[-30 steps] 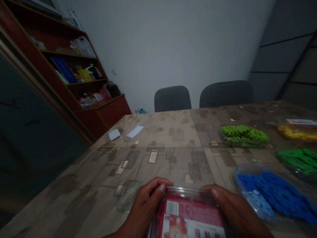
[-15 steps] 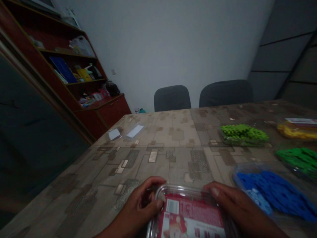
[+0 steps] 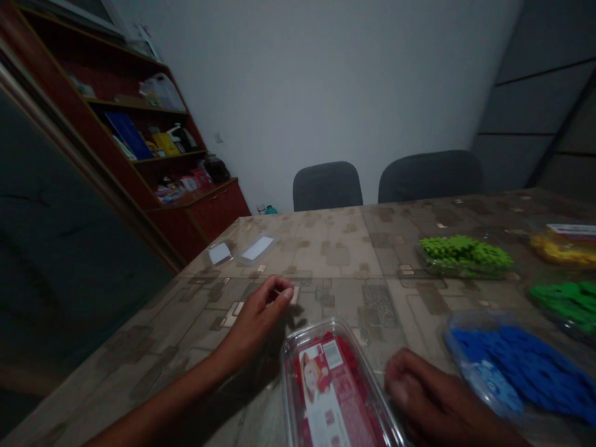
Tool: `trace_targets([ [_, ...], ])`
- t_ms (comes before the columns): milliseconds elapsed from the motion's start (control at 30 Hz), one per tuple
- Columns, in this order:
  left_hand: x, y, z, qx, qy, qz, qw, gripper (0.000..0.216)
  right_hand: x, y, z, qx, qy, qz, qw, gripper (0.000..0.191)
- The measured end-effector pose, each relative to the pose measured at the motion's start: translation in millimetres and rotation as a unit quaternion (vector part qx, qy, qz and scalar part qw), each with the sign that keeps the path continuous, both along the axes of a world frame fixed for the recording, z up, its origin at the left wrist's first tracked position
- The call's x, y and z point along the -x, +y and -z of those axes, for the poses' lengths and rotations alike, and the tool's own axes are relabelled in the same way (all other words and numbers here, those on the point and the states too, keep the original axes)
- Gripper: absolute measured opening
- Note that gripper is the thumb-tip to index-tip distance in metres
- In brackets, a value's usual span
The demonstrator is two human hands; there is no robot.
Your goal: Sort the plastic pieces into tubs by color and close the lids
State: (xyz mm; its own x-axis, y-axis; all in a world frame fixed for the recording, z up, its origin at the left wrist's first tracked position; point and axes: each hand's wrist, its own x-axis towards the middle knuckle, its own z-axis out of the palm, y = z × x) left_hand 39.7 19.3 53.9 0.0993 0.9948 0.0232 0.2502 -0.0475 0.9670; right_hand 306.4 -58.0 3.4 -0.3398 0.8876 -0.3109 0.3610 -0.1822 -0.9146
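Two bare hands were over a table covered in a brown patterned sheet, in dim light. At far left stood a red-brown wooden shelf unit holding books and boxes; no lettering on them could be read. On the table near it lay two small clear plastic pieces with white faces, side by side and blank as far as could be seen.

The left hand was stretched forward over the table, left of and beyond the box. It was closed in a pinch, thumb against forefinger; whether anything lay between them could not be told.

A clear plastic rectangular box with red contents stood on the table at the near edge, between the two hands, with one corner pointing away. Its lid bore a red and white label with a printed figure and a barcode. The writing was too blurred to read.

The right hand lay just beside the box's right edge, fingers curled inward. Whether it touched the box or gripped anything could not be told.

Two grey upholstered chairs stood at the far side. To the right sat a clear tray of light green pieces, a clear tray of blue pieces, a clear tray of dark green pieces, and a clear tray of yellow pieces whose white and red label was unreadable.
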Motion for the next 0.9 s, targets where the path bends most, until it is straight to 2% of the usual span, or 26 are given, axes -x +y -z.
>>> trace_targets([
  [33, 4.8, -13.5, 3.7, 0.007, 0.005, -0.013, 1.0, 0.023, 4.0, 5.0, -6.6, -0.013, 0.011, 0.012, 1.0, 0.037],
  [133, 11.3, -53.7, 21.8, 0.127, -0.052, -0.013, 0.99, 0.033, 18.2, 20.9, -21.5, -0.051, 0.012, 0.02, 0.998, 0.044],
  [233, 7.5, -70.5, 38.8, 0.185, -0.114, 0.015, 0.976, 0.045, 29.1, 32.6, -29.7, -0.073, -0.007, 0.008, 0.997, 0.044],
  [300, 3.4, -64.9, 42.2, 0.178, -0.135, 0.036, 0.974, 0.051, 29.6, 35.5, -31.9, -0.083, -0.021, 0.007, 0.996, 0.036],
  [367, -1.2, -51.0, 37.8, 0.179, -0.139, 0.075, 0.971, 0.049, 23.5, 34.3, -31.6, -0.056, -0.032, 0.002, 0.998, 0.022],
  [400, -4.1, -42.9, 33.4, 0.188, -0.134, 0.106, 0.967, 0.046, 18.7, 32.6, -30.7, -0.027, -0.04, -0.004, 0.999, 0.02],
  [467, -13.2, -27.2, 23.2, 0.202, -0.112, 0.189, 0.954, 0.038, 8.3, 28.6, -28.0, 0.009, -0.067, -0.025, 0.997, 0.029],
  [567, -35.4, -9.5, 11.4, 0.192, -0.049, 0.315, 0.928, 0.031, -0.7, 24.7, -22.5, -0.056, -0.099, -0.043, 0.993, 0.033],
  [667, -57.5, -0.4, 6.7, 0.212, -0.041, 0.369, 0.904, 0.028, 0.0, 22.9, -15.0, -0.081, -0.066, -0.024, 0.994, 0.03],
  [767, -61.5, 1.5, 2.2, 0.168, -0.017, 0.353, 0.92, 0.024, 2.1, 19.1, -4.9, -0.077, -0.048, -0.003, 0.996, 0.029],
  [900, -33.3, -11.2, -5.2, 0.041, 0.112, 0.226, 0.967, 0.015, 0.1, 11.2, 7.3, -0.116, -0.049, 0.003, 0.992, 0.029],
])
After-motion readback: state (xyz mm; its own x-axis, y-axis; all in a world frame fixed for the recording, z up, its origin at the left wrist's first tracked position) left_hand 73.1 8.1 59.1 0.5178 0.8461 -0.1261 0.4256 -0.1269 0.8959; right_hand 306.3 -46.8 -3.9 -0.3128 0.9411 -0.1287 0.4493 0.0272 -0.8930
